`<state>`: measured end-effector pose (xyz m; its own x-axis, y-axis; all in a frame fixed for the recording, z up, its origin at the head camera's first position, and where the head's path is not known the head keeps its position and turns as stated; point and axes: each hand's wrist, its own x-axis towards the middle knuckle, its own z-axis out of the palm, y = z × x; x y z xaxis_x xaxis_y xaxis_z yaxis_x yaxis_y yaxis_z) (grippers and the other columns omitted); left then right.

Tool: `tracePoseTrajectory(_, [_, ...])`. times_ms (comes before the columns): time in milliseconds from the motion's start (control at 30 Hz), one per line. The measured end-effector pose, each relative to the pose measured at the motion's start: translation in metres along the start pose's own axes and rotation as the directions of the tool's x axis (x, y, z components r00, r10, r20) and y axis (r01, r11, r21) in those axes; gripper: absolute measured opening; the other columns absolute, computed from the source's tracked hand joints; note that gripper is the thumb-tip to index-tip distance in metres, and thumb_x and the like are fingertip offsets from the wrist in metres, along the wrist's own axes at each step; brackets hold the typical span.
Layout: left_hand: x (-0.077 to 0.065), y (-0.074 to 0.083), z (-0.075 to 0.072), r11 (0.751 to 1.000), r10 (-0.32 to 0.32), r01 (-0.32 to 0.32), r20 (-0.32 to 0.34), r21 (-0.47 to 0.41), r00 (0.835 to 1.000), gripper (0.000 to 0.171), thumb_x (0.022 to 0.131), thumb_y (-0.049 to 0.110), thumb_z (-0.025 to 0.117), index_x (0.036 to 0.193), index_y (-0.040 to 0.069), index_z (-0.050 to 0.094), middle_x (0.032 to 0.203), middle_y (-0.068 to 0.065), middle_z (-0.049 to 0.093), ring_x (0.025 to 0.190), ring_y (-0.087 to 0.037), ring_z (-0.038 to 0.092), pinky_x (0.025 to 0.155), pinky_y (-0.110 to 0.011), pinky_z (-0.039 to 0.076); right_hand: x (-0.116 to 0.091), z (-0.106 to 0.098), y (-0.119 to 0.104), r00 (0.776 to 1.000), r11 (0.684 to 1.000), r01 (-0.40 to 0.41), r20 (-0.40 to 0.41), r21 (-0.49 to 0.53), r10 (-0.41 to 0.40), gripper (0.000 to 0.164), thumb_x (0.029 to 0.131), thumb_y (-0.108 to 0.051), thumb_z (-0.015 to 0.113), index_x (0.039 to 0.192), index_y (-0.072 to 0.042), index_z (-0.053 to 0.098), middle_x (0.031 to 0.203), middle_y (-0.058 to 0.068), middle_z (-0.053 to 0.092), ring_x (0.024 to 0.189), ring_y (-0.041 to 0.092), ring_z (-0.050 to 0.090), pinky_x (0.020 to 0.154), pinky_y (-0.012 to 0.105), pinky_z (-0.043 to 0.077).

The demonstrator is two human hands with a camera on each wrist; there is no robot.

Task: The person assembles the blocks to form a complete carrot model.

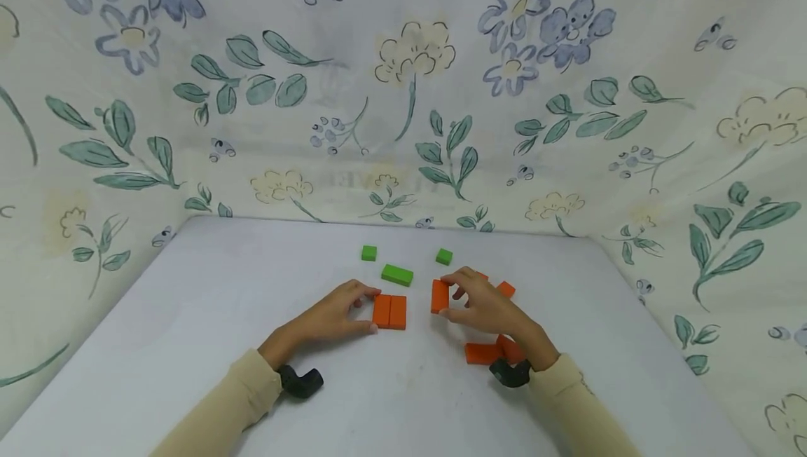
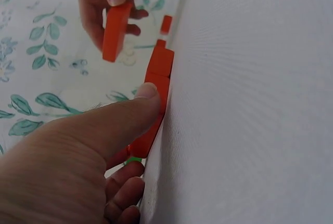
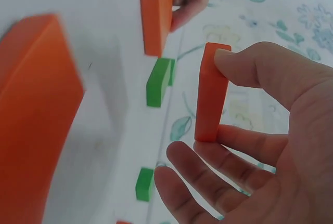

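Observation:
Two orange rectangular blocks lie side by side on the white table, a left block [image 1: 381, 311] and a right block [image 1: 398, 312]. My left hand [image 1: 337, 313] pinches the left one, thumb at its near end and index finger at its far end. To the right, my right hand [image 1: 482, 299] holds another orange block [image 1: 439, 296] by its two ends between thumb and fingers. In the right wrist view this held block [image 3: 210, 99] is raised above the tabletop, with the other fingers spread below it.
Behind the hands lie a longer green block [image 1: 397, 275] and two small green blocks, one left [image 1: 368, 253] and one right [image 1: 444, 256]. More orange blocks [image 1: 483, 354] lie near the right wrist, and another [image 1: 506, 289] behind the right hand. Flowered cloth [image 1: 403, 92] surrounds the table.

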<state>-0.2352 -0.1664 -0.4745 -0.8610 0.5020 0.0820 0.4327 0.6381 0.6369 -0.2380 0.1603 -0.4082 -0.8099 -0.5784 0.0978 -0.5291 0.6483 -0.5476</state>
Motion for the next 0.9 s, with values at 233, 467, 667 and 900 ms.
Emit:
tracePoseTrajectory(233, [0.004, 0.001, 0.001, 1.000, 0.003, -0.003, -0.009, 0.009, 1.000, 0.066, 0.086, 0.042, 0.077, 0.143, 0.020, 0.052, 0.128, 0.002, 0.054, 0.106, -0.012, 0.052, 0.092, -0.035, 0.049, 0.011, 0.011, -0.006, 0.998, 0.998, -0.048, 0.032, 0.032, 0.047, 0.053, 0.090, -0.031, 0.075, 0.136, -0.012, 0.057, 0.127, 0.003, 0.056, 0.104, 0.018, 0.060, 0.084, 0.030, 0.054])
tracePoseTrajectory(467, [0.004, 0.004, 0.005, 1.000, -0.005, 0.005, -0.007, -0.013, 1.000, 0.065, 0.086, 0.042, 0.078, 0.142, 0.020, 0.054, 0.128, 0.002, 0.055, 0.107, -0.013, 0.052, 0.092, -0.036, 0.049, 0.019, 0.029, -0.003, 0.992, 0.996, -0.089, 0.096, 0.018, 0.087, 0.051, 0.088, -0.028, 0.075, 0.133, -0.010, 0.058, 0.123, 0.002, 0.057, 0.103, 0.017, 0.059, 0.083, 0.030, 0.055])
tracePoseTrajectory(667, [0.003, 0.004, 0.007, 1.000, -0.003, 0.003, -0.010, -0.002, 1.000, 0.066, 0.086, 0.045, 0.077, 0.143, 0.022, 0.053, 0.127, 0.003, 0.055, 0.107, -0.012, 0.052, 0.092, -0.035, 0.049, 0.022, 0.039, 0.001, 0.989, 0.995, -0.094, 0.110, -0.046, 0.099, 0.053, 0.087, -0.033, 0.077, 0.133, -0.012, 0.060, 0.123, 0.001, 0.057, 0.104, 0.015, 0.056, 0.088, 0.033, 0.053])
tracePoseTrajectory(900, [0.003, 0.005, 0.002, 1.000, -0.010, 0.011, -0.023, 0.016, 1.000, 0.066, 0.085, 0.045, 0.078, 0.142, 0.022, 0.055, 0.126, 0.003, 0.056, 0.106, -0.013, 0.053, 0.092, -0.035, 0.050, 0.026, 0.043, 0.001, 0.990, 0.995, -0.066, 0.117, -0.071, 0.074, 0.055, 0.088, -0.037, 0.077, 0.135, -0.014, 0.059, 0.128, 0.000, 0.058, 0.109, 0.015, 0.053, 0.095, 0.036, 0.051])
